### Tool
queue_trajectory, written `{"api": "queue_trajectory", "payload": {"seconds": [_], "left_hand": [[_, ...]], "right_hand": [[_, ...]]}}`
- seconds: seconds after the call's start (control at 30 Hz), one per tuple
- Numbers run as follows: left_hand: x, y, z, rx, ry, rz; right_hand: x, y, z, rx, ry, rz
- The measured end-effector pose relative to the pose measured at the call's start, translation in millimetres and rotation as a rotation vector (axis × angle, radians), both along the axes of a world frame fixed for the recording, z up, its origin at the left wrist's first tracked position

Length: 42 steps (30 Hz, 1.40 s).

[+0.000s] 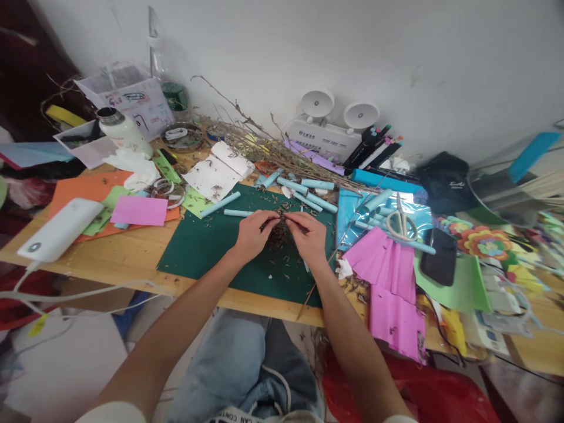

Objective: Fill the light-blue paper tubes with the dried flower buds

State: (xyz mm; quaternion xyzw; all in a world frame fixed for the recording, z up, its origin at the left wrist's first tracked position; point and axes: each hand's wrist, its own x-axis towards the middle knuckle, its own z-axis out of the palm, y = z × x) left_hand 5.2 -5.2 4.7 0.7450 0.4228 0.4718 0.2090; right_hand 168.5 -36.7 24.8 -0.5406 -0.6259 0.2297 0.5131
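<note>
Over the dark green cutting mat (194,247), my left hand (255,236) and my right hand (311,236) face each other with their fingertips almost meeting. Both are closed in a pinch on brown dried plant bits (278,237), which also lie in a loose heap between and below the fingers. Exactly which piece each fingertip grips is too small to make out. Behind my hands are several pale blue paper tubes (318,184), and one more blue tube (238,213) lies just beyond my left hand. Crumbs of dry plant are scattered over the mat.
Dry twigs (268,144) lie along the back near a white emergency light (324,138). Scissors (400,223), pink folded paper (385,264) and a dark phone (438,255) are on the right. At left are a white power bank (61,229), coloured paper and an uncapped white bottle (126,132).
</note>
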Motion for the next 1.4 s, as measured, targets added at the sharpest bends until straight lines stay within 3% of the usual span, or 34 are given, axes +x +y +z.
{"api": "queue_trajectory", "payload": {"seconds": [0.1, 0.37, 0.6, 0.9, 1.2, 1.3, 1.4], "left_hand": [[1.1, -0.9, -1.5, -0.057, -0.021, -0.039], [0.0, -1.3, -2.7, -0.089, -0.027, -0.061], [-1.1, 2.3, 0.1, 0.036, -0.008, -0.088], [-4.0, 6.6, -4.0, 0.063, 0.166, -0.074], [-0.3, 7.3, -4.2, 0.074, 0.273, -0.069], [-2.7, 8.3, -4.7, 0.092, 0.249, -0.054], [-3.4, 8.4, -5.9, 0.104, 0.232, -0.078]], "right_hand": [[-2.6, -0.9, 1.9, -0.013, -0.014, 0.066], [-7.2, -1.0, -2.7, 0.181, -0.154, -0.040], [-9.3, -2.9, -5.5, -0.011, 0.107, -0.056], [-8.5, -1.0, -3.8, 0.005, -0.061, -0.042], [-10.1, 4.1, -9.6, 0.103, -0.221, -0.199], [-2.4, 6.0, -7.6, 0.076, -0.145, -0.258], [2.1, 4.7, -5.1, 0.057, -0.057, -0.188]]}}
